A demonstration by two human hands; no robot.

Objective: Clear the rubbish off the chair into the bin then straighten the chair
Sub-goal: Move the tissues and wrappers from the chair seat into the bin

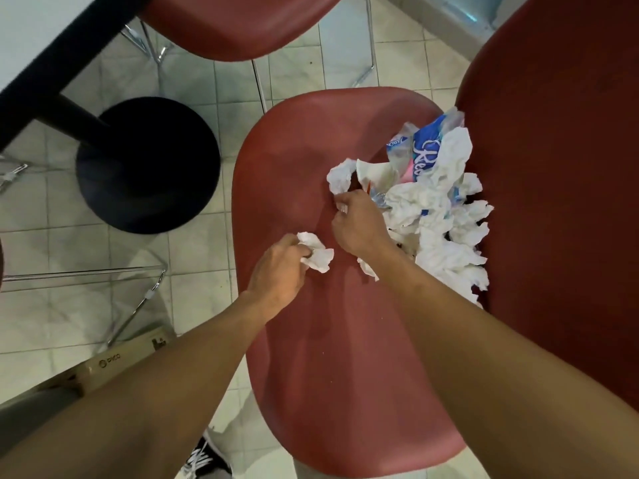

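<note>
A dark red chair seat (294, 174) fills the middle of the head view. A pile of crumpled white tissues (446, 233) lies on its right side against the backrest (560, 188), with a blue and white plastic wrapper (427, 143) at the far end of the pile. My left hand (276, 271) is shut on a small crumpled tissue (316, 255) just above the seat. My right hand (359, 224) is closed at the near edge of the pile, pinching tissue and a bit of clear plastic. No bin shows in this view.
A black round table base (148, 164) and post stand on the tiled floor to the left, under a table edge (52, 60). Another red chair (238, 25) is at the top. A cardboard box (114, 364) lies at lower left, a shoe (204, 461) below.
</note>
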